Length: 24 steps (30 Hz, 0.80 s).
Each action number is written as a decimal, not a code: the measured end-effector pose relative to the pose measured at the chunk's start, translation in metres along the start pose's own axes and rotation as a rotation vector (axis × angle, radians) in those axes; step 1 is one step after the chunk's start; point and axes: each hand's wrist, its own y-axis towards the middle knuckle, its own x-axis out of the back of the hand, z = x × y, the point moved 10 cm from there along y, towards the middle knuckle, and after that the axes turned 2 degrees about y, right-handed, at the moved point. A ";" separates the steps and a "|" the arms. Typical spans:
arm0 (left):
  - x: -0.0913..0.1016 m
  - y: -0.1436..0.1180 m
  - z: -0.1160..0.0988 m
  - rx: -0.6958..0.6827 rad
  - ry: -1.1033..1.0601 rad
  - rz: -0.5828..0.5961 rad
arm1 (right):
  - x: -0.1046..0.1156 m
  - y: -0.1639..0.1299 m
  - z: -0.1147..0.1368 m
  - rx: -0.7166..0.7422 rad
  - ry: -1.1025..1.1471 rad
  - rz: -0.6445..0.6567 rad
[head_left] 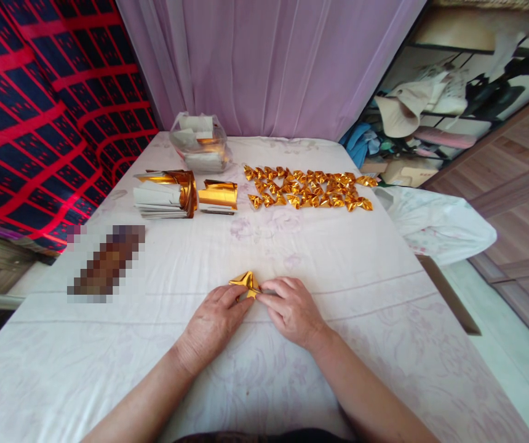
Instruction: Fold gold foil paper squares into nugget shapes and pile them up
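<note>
A small piece of gold foil paper (246, 282), partly folded into a pointed shape, lies on the white cloth-covered table (338, 258) near the front. My left hand (216, 320) and my right hand (292, 307) both press on it with their fingertips, pinching its near edge. Several finished gold folded pieces (308, 187) lie in rows farther back. Left of them are a stack of gold and white foil sheets (165, 194) and a smaller stack of gold sheets (218, 195).
A clear plastic bag of paper (200, 144) stands at the back by a lilac curtain. A blurred-out object (105, 261) lies at the left. A red and blue patterned fabric hangs left; shelves with clothes stand right. A white cloth (440, 224) hangs off the right edge.
</note>
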 end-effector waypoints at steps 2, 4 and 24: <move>-0.001 0.000 0.000 -0.007 -0.001 0.000 | 0.000 0.000 0.000 0.006 0.001 -0.008; -0.001 0.000 -0.001 -0.014 0.003 -0.002 | 0.000 -0.001 0.000 0.008 0.002 -0.008; 0.005 0.003 0.003 0.002 -0.082 0.021 | 0.005 -0.005 -0.005 -0.036 -0.097 -0.011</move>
